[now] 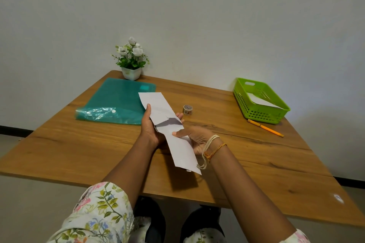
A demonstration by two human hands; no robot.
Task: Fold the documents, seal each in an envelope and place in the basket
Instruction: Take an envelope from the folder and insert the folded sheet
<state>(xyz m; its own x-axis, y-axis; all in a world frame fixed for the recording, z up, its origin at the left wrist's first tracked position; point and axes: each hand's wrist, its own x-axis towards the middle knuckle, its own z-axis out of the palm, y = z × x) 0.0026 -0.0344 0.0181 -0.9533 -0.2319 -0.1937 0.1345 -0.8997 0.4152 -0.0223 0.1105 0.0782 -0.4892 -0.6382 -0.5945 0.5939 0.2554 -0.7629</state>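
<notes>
Above the wooden table [246,156], her left hand [151,127] grips the envelope [158,104] while her right hand [194,139] pinches the folded document [182,152] at its mouth. Insertion looks underway; next, sliding it in, then washi tape [187,109], then the green basket [276,115].

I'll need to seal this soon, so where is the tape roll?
The tape roll stands on the table, just right of the held envelope, between it and the green basket.

Teal folder [116,100], potted flowers [131,59], tape roll [187,109], orange pen [265,127], wooden table [79,150]
</notes>
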